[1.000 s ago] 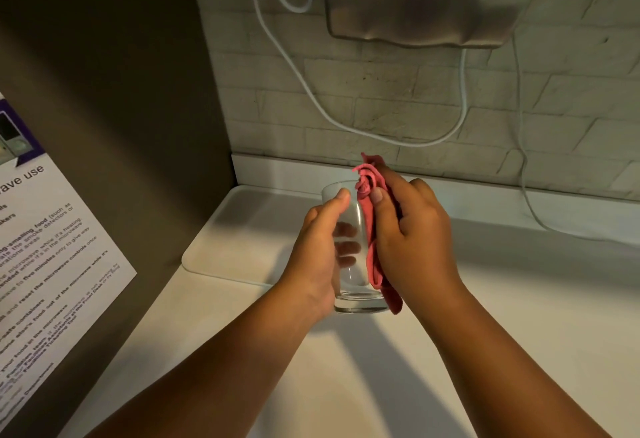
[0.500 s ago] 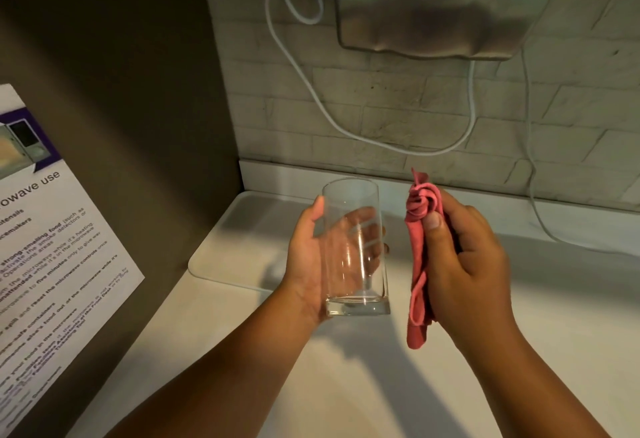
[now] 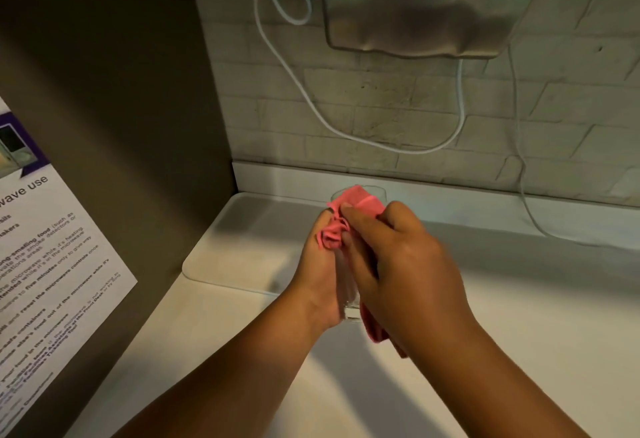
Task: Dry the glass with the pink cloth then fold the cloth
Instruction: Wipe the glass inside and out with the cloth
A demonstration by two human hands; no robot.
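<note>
A clear drinking glass (image 3: 349, 294) is held upright above the white counter, mostly hidden between my two hands. My left hand (image 3: 317, 282) grips it from the left side. My right hand (image 3: 398, 264) presses the pink cloth (image 3: 349, 204) against the glass's near side and rim. The cloth bunches at the top between my thumbs, and a tail of it hangs below my right palm. Only the rim and the thick base of the glass show.
A white counter (image 3: 519, 316) runs below, with a shallow white tray (image 3: 242, 247) at the back left. A dark cabinet side with a printed microwave notice (image 3: 52, 247) stands on the left. A steel wall unit (image 3: 426, 5) and white cables (image 3: 381, 140) hang on the brick wall.
Half a second ago my hands were apart, the glass bare in my left and the cloth in my right. Now my right hand has come back left and presses the cloth onto the glass.
</note>
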